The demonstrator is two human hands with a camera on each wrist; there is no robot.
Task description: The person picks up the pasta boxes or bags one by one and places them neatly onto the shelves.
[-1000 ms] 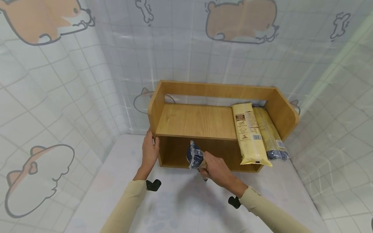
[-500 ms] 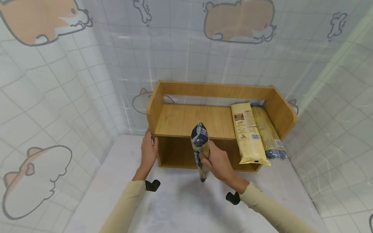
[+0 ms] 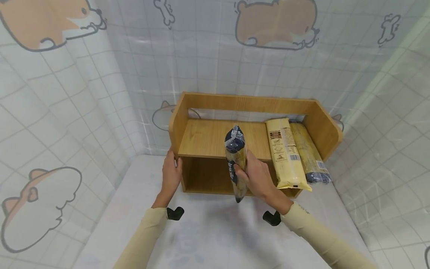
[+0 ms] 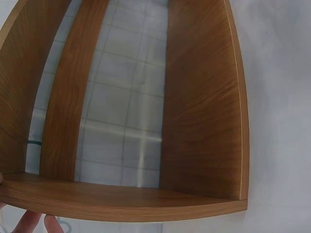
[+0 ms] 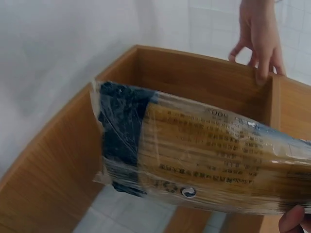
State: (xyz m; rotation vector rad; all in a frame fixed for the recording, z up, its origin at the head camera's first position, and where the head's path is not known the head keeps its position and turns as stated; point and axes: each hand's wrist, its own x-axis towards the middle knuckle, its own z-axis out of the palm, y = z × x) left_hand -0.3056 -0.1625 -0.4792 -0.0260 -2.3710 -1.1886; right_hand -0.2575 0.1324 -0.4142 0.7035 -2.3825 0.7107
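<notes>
My right hand [image 3: 260, 177] grips a packet of spaghetti [image 3: 236, 149] in clear wrap with navy ends. The packet stands raised and slightly tilted before the middle of a two-level wooden shelf [image 3: 215, 136]. In the right wrist view, printed text shows on the spaghetti packet [image 5: 209, 150], and a fingertip presses its edge. My left hand [image 3: 171, 173] holds the shelf's left side panel, thumb and fingers on either side of it. Only a few fingertips [image 4: 51, 224] of that hand appear in the left wrist view, at the panel's edge.
At the right end of the upper level lie a pale yellow packet [image 3: 289, 153] and another spaghetti packet [image 3: 309, 151], both jutting past the front edge. The shelf stands on a white patterned surface [image 3: 201, 239]. A tiled-pattern sheet [image 3: 215, 67] hangs behind it.
The right hand has raised the spaghetti packet from in front of the lower compartment, tipping it more upright and shifting it slightly right. My left hand stays on the side panel.
</notes>
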